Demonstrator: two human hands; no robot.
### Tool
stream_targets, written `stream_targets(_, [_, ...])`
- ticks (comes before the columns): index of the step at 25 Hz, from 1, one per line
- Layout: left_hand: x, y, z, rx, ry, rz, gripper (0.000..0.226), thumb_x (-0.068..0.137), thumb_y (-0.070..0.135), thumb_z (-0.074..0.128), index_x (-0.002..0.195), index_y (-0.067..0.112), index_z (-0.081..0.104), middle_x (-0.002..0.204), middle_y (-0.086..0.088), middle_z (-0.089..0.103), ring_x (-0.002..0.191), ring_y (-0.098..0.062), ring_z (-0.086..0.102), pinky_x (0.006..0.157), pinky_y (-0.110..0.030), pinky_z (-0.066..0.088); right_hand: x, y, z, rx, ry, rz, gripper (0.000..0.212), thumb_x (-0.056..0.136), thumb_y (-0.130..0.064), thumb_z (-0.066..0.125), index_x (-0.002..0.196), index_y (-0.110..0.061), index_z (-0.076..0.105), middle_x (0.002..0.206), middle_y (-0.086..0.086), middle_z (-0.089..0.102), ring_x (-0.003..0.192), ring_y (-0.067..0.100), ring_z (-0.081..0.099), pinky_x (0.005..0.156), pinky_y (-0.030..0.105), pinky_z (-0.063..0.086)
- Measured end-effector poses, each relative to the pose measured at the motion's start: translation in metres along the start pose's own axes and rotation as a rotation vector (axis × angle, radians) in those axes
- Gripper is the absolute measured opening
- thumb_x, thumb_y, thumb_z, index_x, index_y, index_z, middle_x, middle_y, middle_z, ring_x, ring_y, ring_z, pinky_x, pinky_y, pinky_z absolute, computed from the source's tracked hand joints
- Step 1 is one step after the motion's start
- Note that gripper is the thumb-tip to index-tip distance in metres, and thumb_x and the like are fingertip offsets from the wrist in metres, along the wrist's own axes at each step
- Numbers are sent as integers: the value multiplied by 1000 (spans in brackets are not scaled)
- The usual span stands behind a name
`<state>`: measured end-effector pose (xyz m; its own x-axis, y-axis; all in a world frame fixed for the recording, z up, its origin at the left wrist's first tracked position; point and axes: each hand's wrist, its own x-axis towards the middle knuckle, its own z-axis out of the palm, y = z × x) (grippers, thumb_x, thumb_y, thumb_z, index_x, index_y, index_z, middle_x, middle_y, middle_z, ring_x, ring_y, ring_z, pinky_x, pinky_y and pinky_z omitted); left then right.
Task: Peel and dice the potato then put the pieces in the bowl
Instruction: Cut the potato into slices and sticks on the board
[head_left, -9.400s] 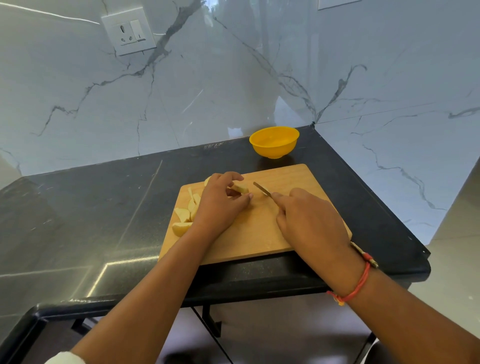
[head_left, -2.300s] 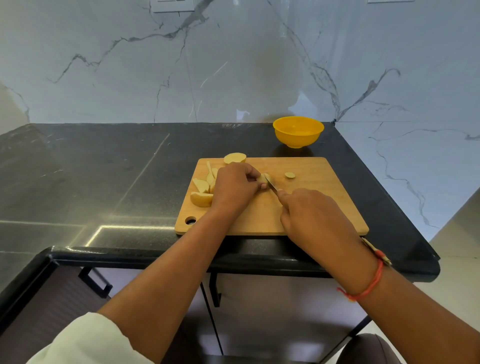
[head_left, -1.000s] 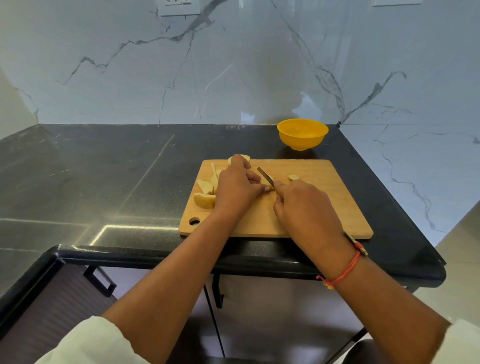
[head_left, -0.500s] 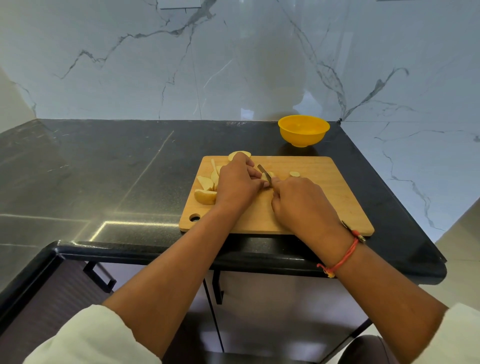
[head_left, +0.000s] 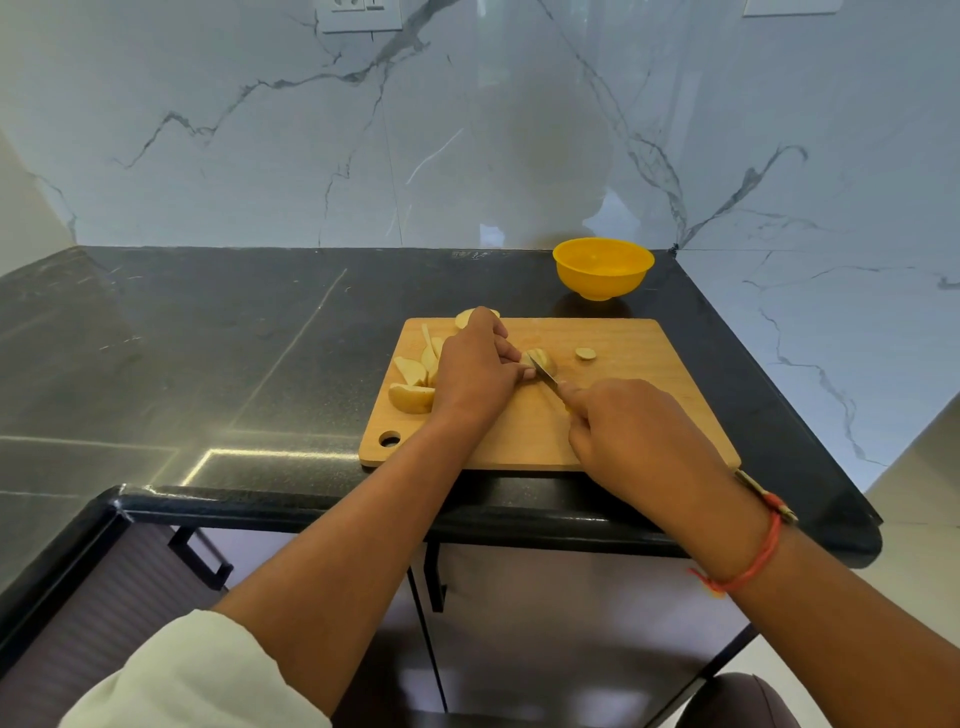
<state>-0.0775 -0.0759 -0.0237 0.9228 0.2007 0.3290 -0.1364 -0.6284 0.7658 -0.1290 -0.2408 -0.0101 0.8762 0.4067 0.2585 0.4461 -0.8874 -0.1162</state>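
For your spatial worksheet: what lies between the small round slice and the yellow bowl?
Between slice and bowl, only bare cutting board, then dark countertop; head view.

at the lower left of the frame the left arm (head_left: 353, 545) wears a loose off-white sleeve (head_left: 197, 675) with soft folds, which ends near the elbow. from there the forearm is bare up to the left hand (head_left: 475, 371). below the right hand (head_left: 634, 436), at the right side of the frame, the right wrist (head_left: 727, 519) carries a thin orange-red thread bracelet (head_left: 763, 551) with a small knot and short loose ends.
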Motion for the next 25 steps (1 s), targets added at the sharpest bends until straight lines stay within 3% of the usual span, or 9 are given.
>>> stream_targets(4, [-1,2,0,2,-12,-6,38,77,20,84,96,24,52,79,11,67,74,0,64,68,-15,50,-15,10,0,-60,-35,2,50,102,-27,43,150,-33,34,77,-9,42,73,13,51,73,32,53])
stream_targets(8, [-2,3,-2,7,-29,-3,38,78,19,84,100,21,53,84,10,67,76,1,63,71,-16,51,-26,15,-7,-143,-39,19,56,100,-30,51,150,-41,28,77,-11,36,65,11,44,66,28,53])
stream_targets(13, [1,3,-6,55,-129,16,42,81,18,80,115,18,56,98,5,66,85,-3,63,80,-20,54,-39,18,-22,-64,180,71,42,98,-30,53,139,-37,51,74,-9,41,56,9,40,52,22,42])
stream_targets(16, [7,8,-6,190,-222,74,48,82,29,79,126,24,59,115,5,65,95,-6,58,82,-21,49,-24,24,-22,60,263,158,39,98,-30,51,137,-31,56,77,-4,51,62,13,51,59,29,52])
stream_targets(19, [14,15,0,322,-313,142,49,83,42,76,128,31,62,128,5,63,96,-5,52,84,-22,46,2,24,-11,187,331,250,38,98,-28,49,135,-28,58,89,1,66,72,10,52,60,25,44])
stream_targets(21, [17,17,5,388,-336,183,39,84,45,74,120,32,66,125,7,64,93,-4,51,83,-21,44,14,25,-1,242,364,285,36,98,-27,49,133,-25,61,95,2,69,73,9,49,54,21,34])
stream_targets(25, [20,16,1,405,-325,206,22,87,41,73,106,32,71,100,16,60,76,2,50,66,-10,35,21,27,19,286,338,342,39,99,-31,48,136,-24,57,102,0,69,76,8,48,58,23,36])
